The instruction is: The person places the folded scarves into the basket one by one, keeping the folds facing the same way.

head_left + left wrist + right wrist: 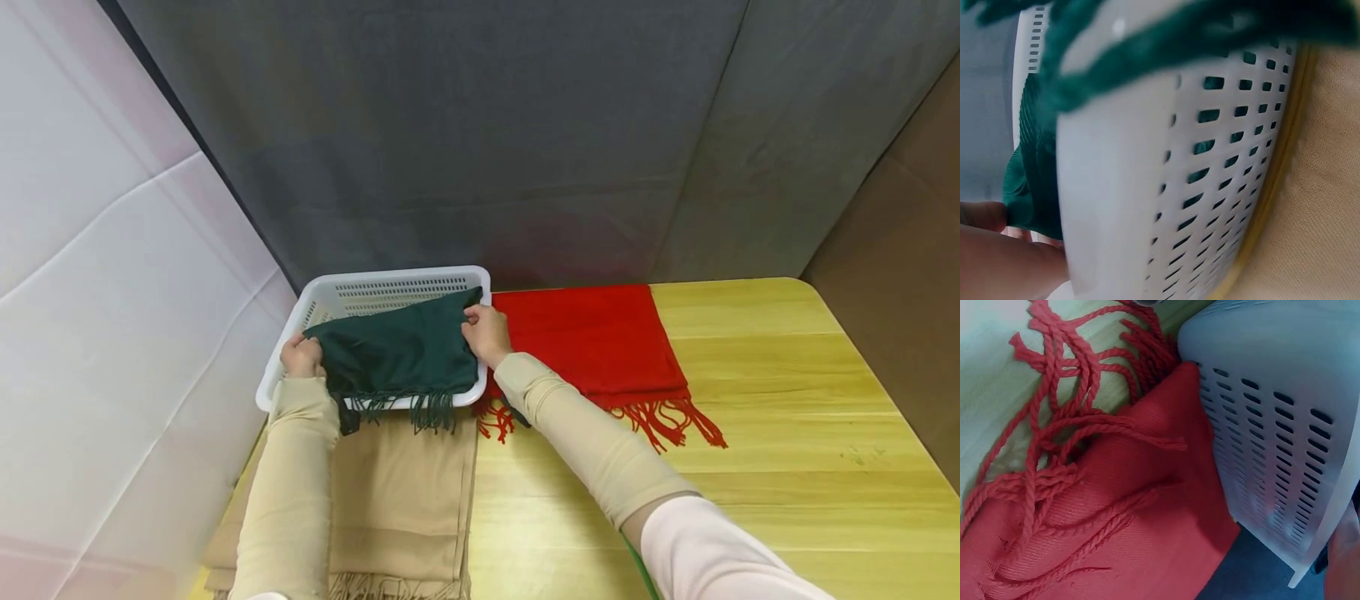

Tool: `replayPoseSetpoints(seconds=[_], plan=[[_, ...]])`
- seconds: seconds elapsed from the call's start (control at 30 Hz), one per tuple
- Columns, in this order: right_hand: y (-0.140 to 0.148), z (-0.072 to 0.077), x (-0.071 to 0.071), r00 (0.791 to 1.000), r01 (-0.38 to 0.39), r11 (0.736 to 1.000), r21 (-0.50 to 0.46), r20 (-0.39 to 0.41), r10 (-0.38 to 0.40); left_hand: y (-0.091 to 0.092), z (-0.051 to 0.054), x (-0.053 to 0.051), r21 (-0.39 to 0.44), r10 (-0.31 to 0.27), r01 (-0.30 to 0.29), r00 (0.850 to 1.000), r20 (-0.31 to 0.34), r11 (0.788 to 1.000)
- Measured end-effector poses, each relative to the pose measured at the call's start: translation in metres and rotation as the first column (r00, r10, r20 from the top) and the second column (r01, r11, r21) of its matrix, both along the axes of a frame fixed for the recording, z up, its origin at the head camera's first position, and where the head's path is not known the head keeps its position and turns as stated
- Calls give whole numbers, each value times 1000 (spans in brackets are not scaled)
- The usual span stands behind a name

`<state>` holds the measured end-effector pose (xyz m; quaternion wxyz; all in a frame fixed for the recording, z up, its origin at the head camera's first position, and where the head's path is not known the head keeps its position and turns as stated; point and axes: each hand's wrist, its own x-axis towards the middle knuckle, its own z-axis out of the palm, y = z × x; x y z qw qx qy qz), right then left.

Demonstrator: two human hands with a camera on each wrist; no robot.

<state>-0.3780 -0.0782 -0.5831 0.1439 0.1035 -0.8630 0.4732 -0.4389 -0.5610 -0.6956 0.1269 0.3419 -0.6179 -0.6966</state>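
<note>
A dark green fringed scarf [397,346] lies folded across the white plastic basket [322,287], its fringe hanging over the near rim. My left hand [302,357] pinches the scarf's left corner at the basket's left side. At the right rim my right hand [487,333] pinches the other end between thumb and fingers. In the left wrist view, the thumb and fingers [985,215] hold a green edge just inside the basket wall [1116,187]. The right wrist view shows only a sliver of that hand [1342,562] beyond the rim; its grip is hidden there.
A folded red fringed scarf [585,342] lies right of the basket, touching its side. Folded beige scarves [405,500] lie in front of it on the wooden table [787,433]. A grey partition [465,142] stands behind, a white one [135,275] at left.
</note>
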Motion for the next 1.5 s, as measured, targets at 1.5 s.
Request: replayPoseSetpoints(seconds=[1.5], plan=[[28, 154, 119, 981, -188, 936, 297, 104, 164, 88, 92, 78, -328, -267, 346, 927, 262, 879]])
